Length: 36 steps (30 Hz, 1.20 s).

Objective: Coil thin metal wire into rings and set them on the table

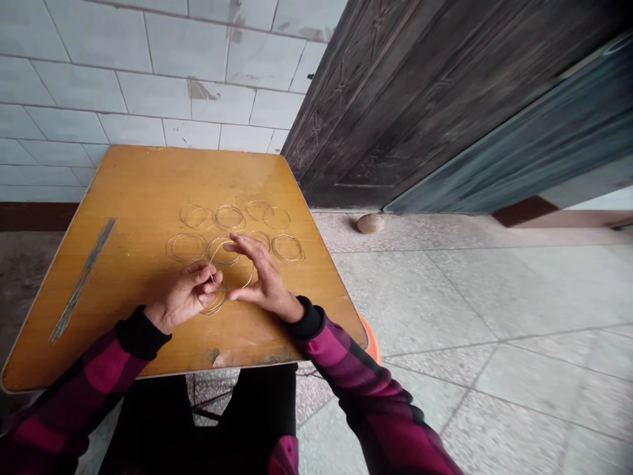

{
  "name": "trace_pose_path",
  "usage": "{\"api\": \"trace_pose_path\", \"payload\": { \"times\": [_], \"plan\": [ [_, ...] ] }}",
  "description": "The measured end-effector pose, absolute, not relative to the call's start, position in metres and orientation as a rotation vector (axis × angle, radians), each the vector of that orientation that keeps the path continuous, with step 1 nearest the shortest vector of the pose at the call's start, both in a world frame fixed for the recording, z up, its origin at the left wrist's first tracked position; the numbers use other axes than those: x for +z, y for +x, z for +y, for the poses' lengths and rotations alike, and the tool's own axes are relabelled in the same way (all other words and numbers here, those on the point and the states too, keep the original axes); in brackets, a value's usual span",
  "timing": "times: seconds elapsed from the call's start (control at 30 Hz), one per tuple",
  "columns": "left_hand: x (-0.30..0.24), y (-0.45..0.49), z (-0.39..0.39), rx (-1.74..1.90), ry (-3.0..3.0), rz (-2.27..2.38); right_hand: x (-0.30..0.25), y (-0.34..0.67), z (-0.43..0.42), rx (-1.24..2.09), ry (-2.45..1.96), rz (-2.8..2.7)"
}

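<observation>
Between my hands a thin wire ring [252, 276] is held above the table. My left hand [185, 292] pinches its left side between thumb and fingers. Around the ring's right side my right hand [264, 280] is spread, thumb low and fingers high; contact with the wire is hard to make out there. Below and beyond them, several wire rings lie in loose groups, among them one at the right [287, 248] and one at the left [186, 247]. Another wire ring group [216, 302] is partly hidden under my left hand.
A bundle of straight wires [84, 277] lies on the left of the wooden table [148, 178]. A tiled wall stands behind it. Right of the table are a dark wooden door [376, 105], a round stone-like object [370, 223] and an orange stool edge [372, 340].
</observation>
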<state>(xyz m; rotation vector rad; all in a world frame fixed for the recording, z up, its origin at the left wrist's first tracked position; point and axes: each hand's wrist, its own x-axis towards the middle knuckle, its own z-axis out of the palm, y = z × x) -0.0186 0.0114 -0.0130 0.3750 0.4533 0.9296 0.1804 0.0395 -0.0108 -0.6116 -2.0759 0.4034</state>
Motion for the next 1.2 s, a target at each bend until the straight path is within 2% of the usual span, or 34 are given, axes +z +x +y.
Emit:
{"api": "trace_pose_path", "payload": {
  "times": [0.43,0.97,1.2],
  "plan": [
    [-0.012,-0.017,0.013,1.055,0.404,0.536,-0.011,0.175,0.036,0.373,-0.671,-2.018],
    [-0.010,-0.011,0.007,1.034,0.490,0.601,-0.024,0.168,0.039,0.786,-0.483,-1.883],
    [-0.015,-0.011,0.006,1.028,0.498,0.603,-0.020,0.172,0.038,0.741,-0.509,-1.944]
  ]
}}
